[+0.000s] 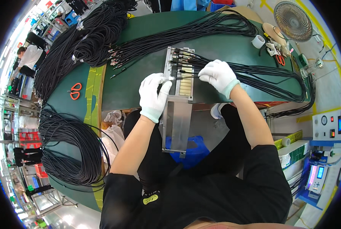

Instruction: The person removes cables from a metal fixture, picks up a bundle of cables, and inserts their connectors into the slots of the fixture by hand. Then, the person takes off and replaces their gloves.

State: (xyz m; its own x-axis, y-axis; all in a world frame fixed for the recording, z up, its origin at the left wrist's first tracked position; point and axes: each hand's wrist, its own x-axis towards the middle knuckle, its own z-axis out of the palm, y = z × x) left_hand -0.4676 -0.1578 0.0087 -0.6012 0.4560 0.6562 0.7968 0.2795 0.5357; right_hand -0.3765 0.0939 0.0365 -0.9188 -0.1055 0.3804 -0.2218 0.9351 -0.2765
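A long metal fixture [190,98] lies across the front edge of the green table, with a row of cable ends set side by side in its far part. White-gloved, my right hand [217,77] pinches a black cable [187,76] just right of the fixture. My left hand [153,95], also gloved in white, is at the fixture's left side with thumb and index finger closed at the tip of that cable; whether they grip the tip is hard to see. From the fixture, several more black cables [262,72] run right in a bundle.
Loose cables with bare metal ends [155,44] lie behind the fixture. Big black cable coils [73,149] and orange-handled scissors [75,91] are on the left. A tape roll [258,41], a fan [292,21] and a control box [326,126] stand to the right. Another person [29,57] sits far left.
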